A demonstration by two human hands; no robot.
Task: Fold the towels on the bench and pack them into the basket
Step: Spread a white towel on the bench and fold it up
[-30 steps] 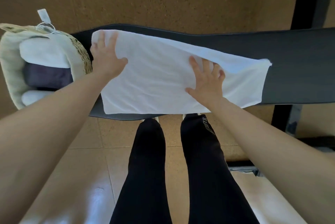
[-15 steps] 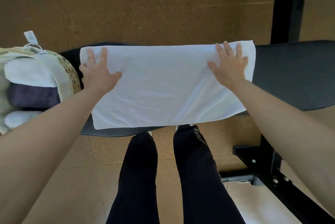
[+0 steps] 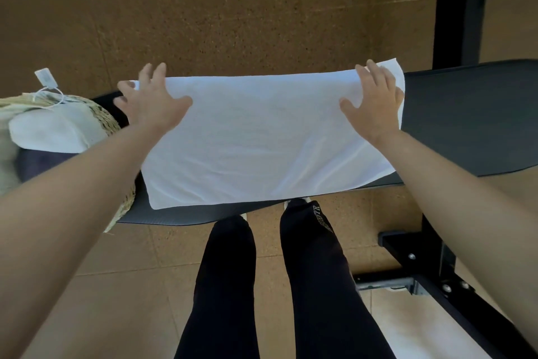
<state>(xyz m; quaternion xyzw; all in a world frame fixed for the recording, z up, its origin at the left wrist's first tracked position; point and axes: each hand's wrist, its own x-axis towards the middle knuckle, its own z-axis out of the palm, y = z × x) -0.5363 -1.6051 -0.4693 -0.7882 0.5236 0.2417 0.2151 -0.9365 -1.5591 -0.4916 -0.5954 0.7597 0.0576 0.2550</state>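
A white towel (image 3: 262,140) lies spread flat across the black padded bench (image 3: 465,126). My left hand (image 3: 148,102) rests on its far left corner with fingers spread, fingertips reaching past the far edge. On the far right corner my right hand (image 3: 375,102) presses down with straight fingers, and the corner tip pokes up behind them. The woven basket (image 3: 107,120) sits at the bench's left end and holds a folded white towel (image 3: 49,131) and a dark purple one (image 3: 40,160).
A paper tag (image 3: 46,78) on a string hangs off the basket's rim. My legs in black trousers stand against the bench's near edge. A black metal frame (image 3: 431,280) runs along the floor at the right, and a black post (image 3: 460,6) rises behind the bench.
My right hand has slid from the towel's middle out to its far right corner. The left hand shifted up to the far left corner. The towel now lies straighter and flatter.
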